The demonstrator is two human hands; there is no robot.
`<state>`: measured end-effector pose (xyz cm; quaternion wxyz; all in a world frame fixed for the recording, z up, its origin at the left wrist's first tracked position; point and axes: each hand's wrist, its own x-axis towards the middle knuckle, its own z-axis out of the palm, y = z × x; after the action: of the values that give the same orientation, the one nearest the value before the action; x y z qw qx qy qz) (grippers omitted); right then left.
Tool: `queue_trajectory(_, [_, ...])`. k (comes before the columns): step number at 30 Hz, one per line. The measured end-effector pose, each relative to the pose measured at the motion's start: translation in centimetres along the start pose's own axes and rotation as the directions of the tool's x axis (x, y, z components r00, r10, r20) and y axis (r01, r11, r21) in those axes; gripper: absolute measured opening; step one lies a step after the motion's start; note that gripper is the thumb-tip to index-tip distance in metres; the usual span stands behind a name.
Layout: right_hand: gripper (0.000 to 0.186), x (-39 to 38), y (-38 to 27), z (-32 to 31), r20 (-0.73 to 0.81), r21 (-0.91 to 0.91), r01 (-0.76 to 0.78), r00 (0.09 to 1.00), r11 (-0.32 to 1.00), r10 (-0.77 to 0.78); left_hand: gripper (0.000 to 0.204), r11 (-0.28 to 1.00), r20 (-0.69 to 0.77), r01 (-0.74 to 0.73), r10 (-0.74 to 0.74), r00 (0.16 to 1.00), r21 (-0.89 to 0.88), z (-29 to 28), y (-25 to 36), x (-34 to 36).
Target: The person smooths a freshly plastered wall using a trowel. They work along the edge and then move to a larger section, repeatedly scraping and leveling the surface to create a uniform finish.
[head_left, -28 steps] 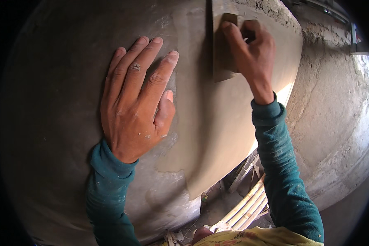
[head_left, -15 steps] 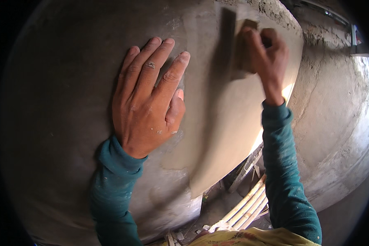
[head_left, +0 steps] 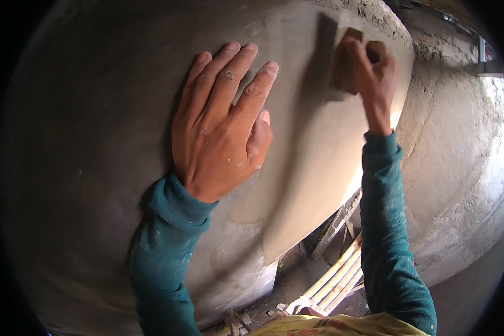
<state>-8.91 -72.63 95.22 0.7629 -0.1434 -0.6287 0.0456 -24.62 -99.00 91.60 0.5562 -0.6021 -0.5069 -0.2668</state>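
My left hand (head_left: 221,123) lies flat with fingers apart on a smooth grey plaster surface (head_left: 95,140), beside a paler, fresher-looking patch (head_left: 302,190) of plaster. My right hand (head_left: 375,84) is higher up on the right, closed on a flat brown rectangular plastering tool (head_left: 341,70) held against that pale patch. Motion blurs the tool and the fingers gripping it, and the hand hides part of it. Both forearms wear dusty teal sleeves.
A rough, cracked plastered wall (head_left: 448,168) stands to the right past the panel's edge, with a strip of crumbly plaster along the top. Below, bamboo poles (head_left: 325,285), boards and rubble show in a gap. A metal pipe runs at the top right.
My right hand and the tool have moved to the right across the plaster. My left hand has shifted right and slightly upward, still spread on the surface.
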Motion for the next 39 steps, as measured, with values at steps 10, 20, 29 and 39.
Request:
queue_trajectory(10, [0.047, 1.7, 1.2, 3.7, -0.078, -0.272, 0.146, 0.982, 0.951, -0.173, 0.056, 0.998, -0.073, -0.041, 0.037, 0.997, -0.057, 1.6, 0.0, 1.3])
queue_trajectory(20, [0.027, -7.2, -6.5, 3.9, 0.056, -0.021, 0.172, 0.984, 0.985, -0.17, 0.055, 0.999, -0.082, -0.041, 0.038, 0.996, -0.03, 1.6, -0.6, -0.7])
queue_trajectory(29, [0.056, 3.9, 7.4, 0.5, 0.08, -0.253, -0.309, 0.938, 0.917, 0.338, 0.055, 0.999, -0.074, -0.031, 0.03, 0.997, -0.009, -0.9, -0.7, -2.7])
queue_trajectory(39, [0.038, 1.8, 10.6, -2.1, 0.217, 0.249, -0.374, 0.92, 0.893, 0.325, 0.05, 0.999, -0.075, -0.019, 0.023, 0.997, 0.05, -1.1, 0.3, -3.4])
